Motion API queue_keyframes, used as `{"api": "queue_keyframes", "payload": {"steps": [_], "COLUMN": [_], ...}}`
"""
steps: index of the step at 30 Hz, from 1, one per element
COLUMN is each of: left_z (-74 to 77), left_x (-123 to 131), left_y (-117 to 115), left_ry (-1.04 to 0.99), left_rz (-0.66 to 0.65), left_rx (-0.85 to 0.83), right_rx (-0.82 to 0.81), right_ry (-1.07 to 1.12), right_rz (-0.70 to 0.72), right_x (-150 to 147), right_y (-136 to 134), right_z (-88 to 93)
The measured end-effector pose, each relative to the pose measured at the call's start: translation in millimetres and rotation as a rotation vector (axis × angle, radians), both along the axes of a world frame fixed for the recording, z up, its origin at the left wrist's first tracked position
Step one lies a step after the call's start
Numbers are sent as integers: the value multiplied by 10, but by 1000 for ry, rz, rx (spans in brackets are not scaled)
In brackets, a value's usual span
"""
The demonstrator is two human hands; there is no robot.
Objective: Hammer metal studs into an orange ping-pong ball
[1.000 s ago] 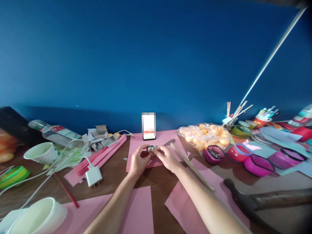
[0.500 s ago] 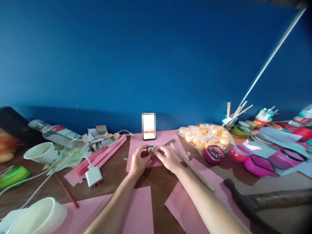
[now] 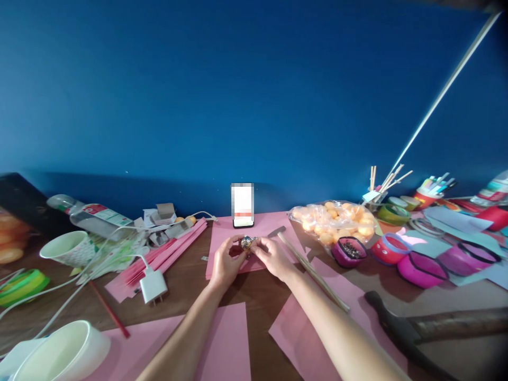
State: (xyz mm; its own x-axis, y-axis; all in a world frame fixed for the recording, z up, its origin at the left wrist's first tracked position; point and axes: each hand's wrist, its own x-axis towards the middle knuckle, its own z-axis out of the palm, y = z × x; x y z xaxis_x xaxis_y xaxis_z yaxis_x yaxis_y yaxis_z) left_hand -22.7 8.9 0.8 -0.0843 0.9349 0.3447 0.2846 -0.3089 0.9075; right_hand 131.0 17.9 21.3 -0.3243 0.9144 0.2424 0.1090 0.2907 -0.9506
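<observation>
A small, round, shiny thing (image 3: 246, 243), gold and silver in colour, is held between my two hands over pink paper (image 3: 223, 233). Its exact kind is too small to make out. My left hand (image 3: 227, 262) curls around its left side, with thumb and fingers closed on it. The fingertips of my right hand (image 3: 272, 256) pinch at its right edge. Just behind it, a phone (image 3: 243, 205) with a lit, blurred screen stands upright. To the right of my right hand lie some wooden sticks (image 3: 313, 272).
Right: a bag of orange balls (image 3: 337, 219), a purple cup (image 3: 348, 251) of small metallic pieces, a red cup (image 3: 389, 250) and a hammer (image 3: 448, 325). Left: a white charger (image 3: 153, 287), a red pencil (image 3: 109, 309), a plastic bottle (image 3: 99, 218), a white bowl (image 3: 71, 352) and trailing cables.
</observation>
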Motion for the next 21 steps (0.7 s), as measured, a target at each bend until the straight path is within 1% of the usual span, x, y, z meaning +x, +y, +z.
{"api": "queue_keyframes", "payload": {"steps": [21], "left_z": [3], "left_x": [6], "left_y": [-7], "left_ry": [-3], "left_rz": [-10], "left_rx": [-7], "right_rx": [10], "right_ry": [-39], "right_rz": [-25], "right_x": [1], "right_y": [10], "right_z": [-20]}}
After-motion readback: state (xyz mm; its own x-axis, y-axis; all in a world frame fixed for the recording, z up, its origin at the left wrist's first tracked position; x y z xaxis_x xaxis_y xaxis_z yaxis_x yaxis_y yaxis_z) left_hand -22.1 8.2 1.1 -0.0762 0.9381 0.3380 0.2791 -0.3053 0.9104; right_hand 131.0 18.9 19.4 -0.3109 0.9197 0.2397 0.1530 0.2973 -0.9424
